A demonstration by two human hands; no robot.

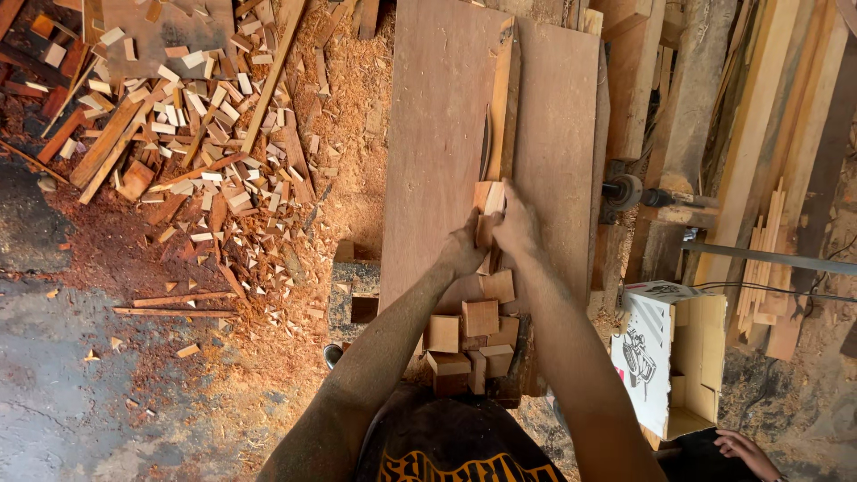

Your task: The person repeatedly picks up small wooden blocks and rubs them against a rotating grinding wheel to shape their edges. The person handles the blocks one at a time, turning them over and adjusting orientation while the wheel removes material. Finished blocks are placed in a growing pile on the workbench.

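Wood block (pixel 488 198): small pale square-cut piece, pinched between both hands near the middle of the plywood sheet, its far end touching the near end of the upright batten.
Offcut heap (pixel 178 134): scraps and wedge-shaped chips on sawdust, well off to the left of the left hand, on the floor.
Plywood sheet (pixel 437 134): reddish board serving as the work surface; it runs away from the hands and bears the batten and the blocks.
Left hand (pixel 464 247): fingers curled and closed against the left face of the wood block, thumb side up; the forearm comes in from below.
Cut blocks (pixel 470 344): a loose cluster of similar cubes just behind the hands, toward the body, some stacked and touching one another.
Batten (pixel 504 103): long strip standing on edge, straight ahead of the hands; a dark thin curved strip lies along its left side, and I cannot tell what that is.
Right hand (pixel 518 223): closed on the right face and top of the block, knuckles forward, touching the left hand's fingers.
Grip advice: as I judge it, the block seats best with both thumbs pressing it flat to the sheet and square to the batten's end, with fingertips kept clear of the dark strip.
Cardboard box (pixel 669 357): open white carton, well to the right of the right forearm.
Another person's hand (pixel 745 451): at the lower right corner, apart from the work.
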